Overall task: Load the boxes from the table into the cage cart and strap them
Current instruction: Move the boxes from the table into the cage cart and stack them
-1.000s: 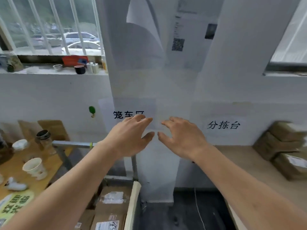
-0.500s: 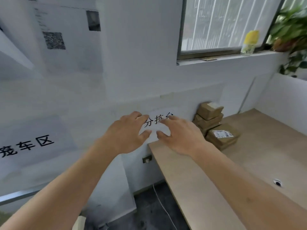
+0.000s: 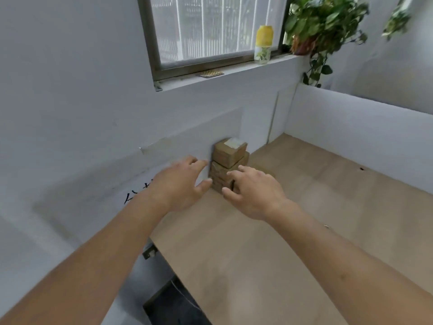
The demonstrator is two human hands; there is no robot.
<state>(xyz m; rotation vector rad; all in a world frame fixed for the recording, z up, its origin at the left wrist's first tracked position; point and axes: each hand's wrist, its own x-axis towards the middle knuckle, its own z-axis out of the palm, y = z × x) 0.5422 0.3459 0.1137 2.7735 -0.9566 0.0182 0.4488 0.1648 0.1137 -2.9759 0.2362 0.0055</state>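
Both arms out over the table (image 3: 293, 231)! Left hand (image 3: 180, 184) and right hand (image 3: 253, 191) are spread open, holding nothing, palms angled inward as if to flank a load. The boxes (image 3: 228, 158) sit stacked against the wall, just beyond the fingertips, not yet gripped.
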